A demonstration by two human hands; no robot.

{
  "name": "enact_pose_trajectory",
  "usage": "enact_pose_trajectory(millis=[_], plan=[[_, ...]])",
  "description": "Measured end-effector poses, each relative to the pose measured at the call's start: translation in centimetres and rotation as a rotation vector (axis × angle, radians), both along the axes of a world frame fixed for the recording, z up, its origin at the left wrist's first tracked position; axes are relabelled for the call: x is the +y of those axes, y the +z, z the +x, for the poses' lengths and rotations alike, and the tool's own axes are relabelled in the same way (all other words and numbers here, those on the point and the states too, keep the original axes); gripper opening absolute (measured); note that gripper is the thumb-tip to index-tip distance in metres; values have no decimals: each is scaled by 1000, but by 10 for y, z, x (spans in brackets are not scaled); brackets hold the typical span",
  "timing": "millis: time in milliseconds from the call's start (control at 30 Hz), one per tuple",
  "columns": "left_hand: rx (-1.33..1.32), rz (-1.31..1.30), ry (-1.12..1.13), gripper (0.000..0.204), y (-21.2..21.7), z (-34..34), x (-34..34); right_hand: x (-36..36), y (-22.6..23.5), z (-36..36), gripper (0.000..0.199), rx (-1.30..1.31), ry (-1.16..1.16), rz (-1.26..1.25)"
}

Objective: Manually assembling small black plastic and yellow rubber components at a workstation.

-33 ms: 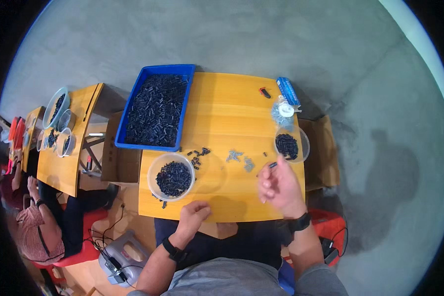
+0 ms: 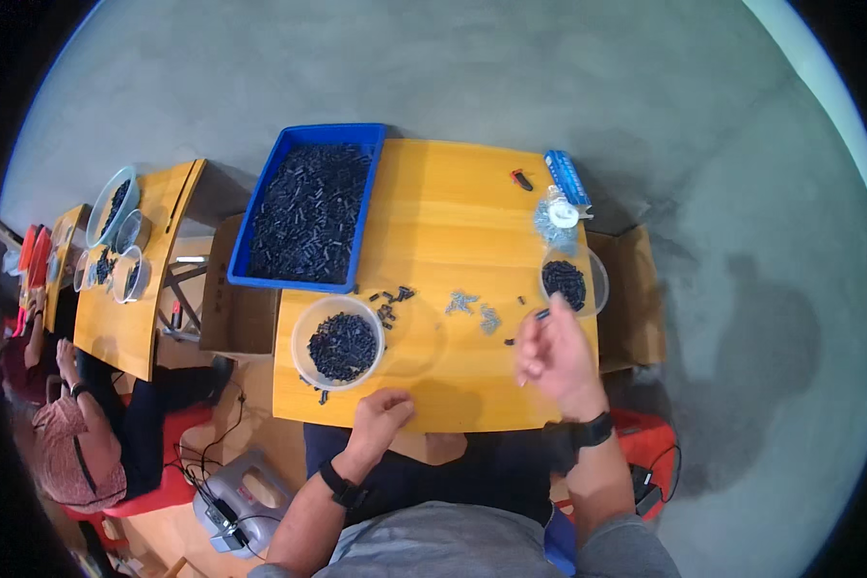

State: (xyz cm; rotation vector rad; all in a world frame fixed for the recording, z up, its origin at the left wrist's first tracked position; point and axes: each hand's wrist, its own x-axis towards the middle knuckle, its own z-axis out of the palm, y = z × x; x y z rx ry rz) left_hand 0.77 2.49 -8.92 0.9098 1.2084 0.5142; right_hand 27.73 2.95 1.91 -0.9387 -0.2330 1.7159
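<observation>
My right hand (image 2: 559, 358) is closed above the right side of the table, pinching a small dark cylindrical piece (image 2: 542, 314) between thumb and finger. Just beyond it stands a clear round tub (image 2: 599, 285) with black pieces (image 2: 564, 284) inside. My left hand (image 2: 382, 417) is closed at the table's front edge, fingertips together; whether anything is in them is hidden. Near that hand, a larger clear tub (image 2: 299, 361) holds a heap of small black parts (image 2: 342, 347). Between the tubs lie small silvery pieces (image 2: 462, 302) and loose black pieces (image 2: 387, 313).
A blue tray (image 2: 354, 231) full of black pieces covers the table's (image 2: 453, 212) far left. At the far right are a blue box (image 2: 567, 179), a clear bag (image 2: 555, 231) and a red-and-black tool (image 2: 521, 180). Another person (image 2: 82, 433) sits at a table on the left.
My right hand, still pinching the dark piece, has shifted slightly to the right. My left hand keeps its closed pose; the whole view has moved a little.
</observation>
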Motion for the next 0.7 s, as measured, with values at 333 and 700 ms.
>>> enact_pose_trajectory(millis=[333,700], plan=[[-38,-53,36,21,-9,2,11,45,-54,102,42,-1703,-123,-122],[20,-82,10,21,-12,1,12,67,-85,-52,8,-1676,159,537]])
